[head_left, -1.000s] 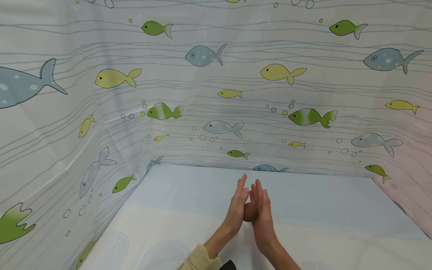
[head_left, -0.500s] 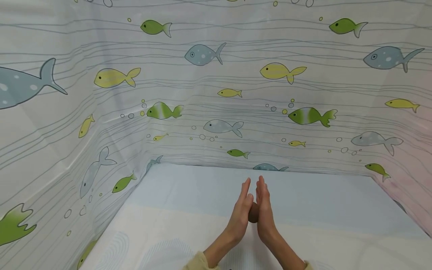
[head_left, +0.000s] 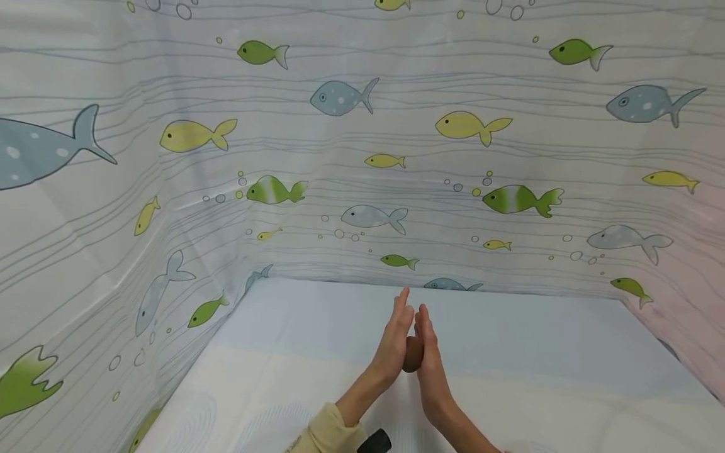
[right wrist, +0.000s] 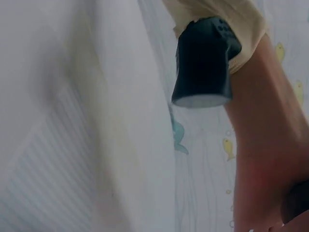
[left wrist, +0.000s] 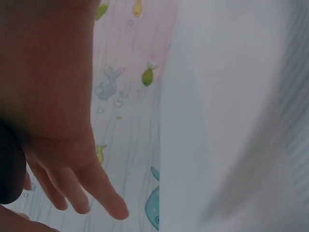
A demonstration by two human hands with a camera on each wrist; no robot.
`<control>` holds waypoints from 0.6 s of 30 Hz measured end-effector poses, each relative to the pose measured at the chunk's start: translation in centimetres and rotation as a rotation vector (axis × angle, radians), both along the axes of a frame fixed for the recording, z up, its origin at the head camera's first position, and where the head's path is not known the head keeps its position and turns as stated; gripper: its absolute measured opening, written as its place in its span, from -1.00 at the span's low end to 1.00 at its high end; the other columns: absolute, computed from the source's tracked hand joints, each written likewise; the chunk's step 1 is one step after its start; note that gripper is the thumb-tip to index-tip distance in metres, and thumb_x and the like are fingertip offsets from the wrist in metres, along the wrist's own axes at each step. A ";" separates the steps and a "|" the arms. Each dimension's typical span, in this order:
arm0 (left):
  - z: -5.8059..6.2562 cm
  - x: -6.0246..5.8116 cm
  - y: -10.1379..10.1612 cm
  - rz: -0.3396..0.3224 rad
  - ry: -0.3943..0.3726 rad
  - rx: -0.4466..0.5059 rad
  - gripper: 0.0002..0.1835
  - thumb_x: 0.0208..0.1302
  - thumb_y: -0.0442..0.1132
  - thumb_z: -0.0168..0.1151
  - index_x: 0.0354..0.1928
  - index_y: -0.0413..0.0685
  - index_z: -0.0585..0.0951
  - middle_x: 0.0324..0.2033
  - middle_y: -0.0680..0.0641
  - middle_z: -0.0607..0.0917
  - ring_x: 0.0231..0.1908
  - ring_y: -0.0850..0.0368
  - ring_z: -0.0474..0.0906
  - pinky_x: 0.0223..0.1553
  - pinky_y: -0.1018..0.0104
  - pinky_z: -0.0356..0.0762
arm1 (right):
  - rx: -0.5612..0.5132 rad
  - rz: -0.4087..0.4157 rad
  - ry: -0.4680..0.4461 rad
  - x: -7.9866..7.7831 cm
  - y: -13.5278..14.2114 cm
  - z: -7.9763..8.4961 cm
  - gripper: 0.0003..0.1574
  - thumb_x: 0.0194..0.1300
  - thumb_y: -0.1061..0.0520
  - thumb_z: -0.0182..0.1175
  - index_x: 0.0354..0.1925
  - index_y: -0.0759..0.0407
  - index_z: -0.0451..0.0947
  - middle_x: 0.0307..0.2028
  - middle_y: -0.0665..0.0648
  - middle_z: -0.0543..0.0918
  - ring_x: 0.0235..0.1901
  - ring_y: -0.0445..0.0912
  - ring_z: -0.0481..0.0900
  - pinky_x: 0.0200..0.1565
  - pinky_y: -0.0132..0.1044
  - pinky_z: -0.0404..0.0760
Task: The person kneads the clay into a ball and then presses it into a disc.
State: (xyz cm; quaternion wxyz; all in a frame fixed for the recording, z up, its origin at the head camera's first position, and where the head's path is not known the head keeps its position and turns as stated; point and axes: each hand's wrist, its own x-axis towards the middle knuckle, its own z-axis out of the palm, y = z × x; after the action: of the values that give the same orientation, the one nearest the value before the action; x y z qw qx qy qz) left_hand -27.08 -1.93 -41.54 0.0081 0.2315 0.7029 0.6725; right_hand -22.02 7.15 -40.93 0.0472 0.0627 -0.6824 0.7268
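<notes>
A round brown ball (head_left: pixel 413 354) of smooth look sits between the two palms, held above the white and pale blue table. My left hand (head_left: pixel 392 343) presses it from the left with straight fingers pointing forward. From the other side my right hand (head_left: pixel 433 374) presses flat against it, its fingertips a little farther back than the left ones. The left wrist view has the ball (left wrist: pixel 10 164) dark at its edge beside the right hand (left wrist: pixel 63 150). In the right wrist view, the ball (right wrist: pixel 297 202) is partly cut off next to the left forearm (right wrist: pixel 265 125).
The table (head_left: pixel 283 352) has a patterned cover with pale blue arcs. White sheeting (head_left: pixel 317 163) printed with fish stands around its back and sides. A black cylindrical device (head_left: pixel 375 441) sits at the left sleeve (head_left: pixel 331 431).
The hands rub past each other. The left first drew back, then slid forward again, while the right moved back. Both hands and the ball have shifted slightly left since half a second ago.
</notes>
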 end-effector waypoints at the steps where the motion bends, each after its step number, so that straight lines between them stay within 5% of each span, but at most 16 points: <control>1: -0.1 -0.2 -0.1 0.005 -0.005 0.006 -0.29 0.53 0.16 -0.40 0.58 0.01 -0.09 0.57 -0.03 -0.13 0.55 -0.01 -0.37 0.43 -0.29 -0.36 | -0.004 0.002 -0.002 0.2 -0.1 0.1 -0.18 0.56 -0.32 -0.55 0.60 -0.03 -0.30 0.58 0.07 -0.18 0.55 0.08 -0.29 0.38 0.38 -0.27; 10: -1.0 -0.5 -0.3 0.010 -0.072 0.036 -0.28 0.52 0.20 -0.40 0.59 0.07 -0.09 0.57 0.01 -0.14 0.54 0.01 -0.41 0.42 -0.31 -0.43 | -0.094 0.015 -0.050 0.6 -0.5 1.0 -0.12 0.51 -0.40 -0.53 0.60 -0.06 -0.29 0.58 0.11 -0.17 0.55 0.12 -0.30 0.39 0.37 -0.24; 18: -1.5 0.6 0.3 -0.049 -0.055 0.042 -0.29 0.53 0.15 -0.41 0.58 0.02 -0.08 0.57 -0.01 -0.12 0.55 -0.02 -0.37 0.43 -0.29 -0.40 | -0.106 -0.043 -0.056 -0.3 0.0 0.9 -0.10 0.50 -0.40 -0.46 0.60 -0.05 -0.27 0.58 0.06 -0.17 0.56 0.06 -0.28 0.41 0.29 -0.38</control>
State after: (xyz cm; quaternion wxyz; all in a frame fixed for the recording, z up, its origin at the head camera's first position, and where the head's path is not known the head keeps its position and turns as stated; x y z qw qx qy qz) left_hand -26.51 -1.63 -42.99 0.0389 0.2304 0.6821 0.6929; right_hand -22.32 7.12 -40.08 0.0469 0.0254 -0.6452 0.7621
